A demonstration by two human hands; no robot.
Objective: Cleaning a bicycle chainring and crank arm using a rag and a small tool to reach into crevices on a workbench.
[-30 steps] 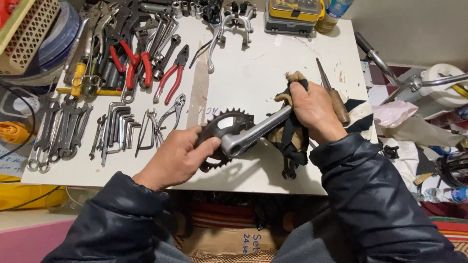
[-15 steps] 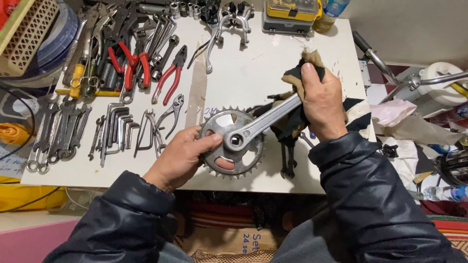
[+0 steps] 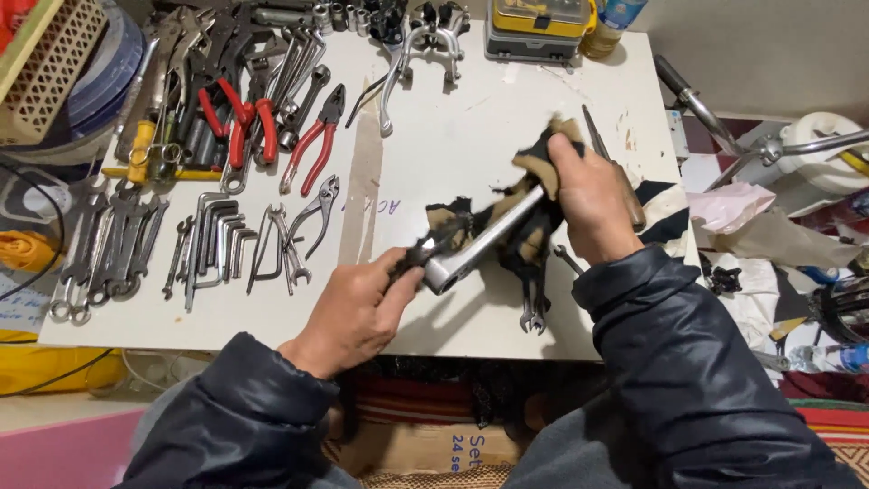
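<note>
A silver bicycle crank arm point(image 3: 484, 237) with a dark toothed chainring point(image 3: 434, 237) is held above the white table point(image 3: 453, 136). My left hand point(image 3: 358, 312) grips the chainring end, which is turned almost edge-on. My right hand point(image 3: 593, 199) presses a dirty tan and black rag point(image 3: 536, 167) around the far end of the crank arm. Much of the chainring is hidden by the rag and my left fingers.
Wrenches point(image 3: 109, 249), hex keys point(image 3: 213, 240) and red-handled pliers point(image 3: 308, 149) lie spread over the table's left half. Brake parts point(image 3: 421, 41) and a yellow case point(image 3: 539, 23) sit at the back. A small wrench point(image 3: 534, 308) lies under my right forearm. Bicycle handlebars point(image 3: 769, 145) stand right of the table.
The chainring has turned from lying flat to nearly edge-on. My right hand with the rag stays at the crank arm's far end, and my left hand has shifted its grip.
</note>
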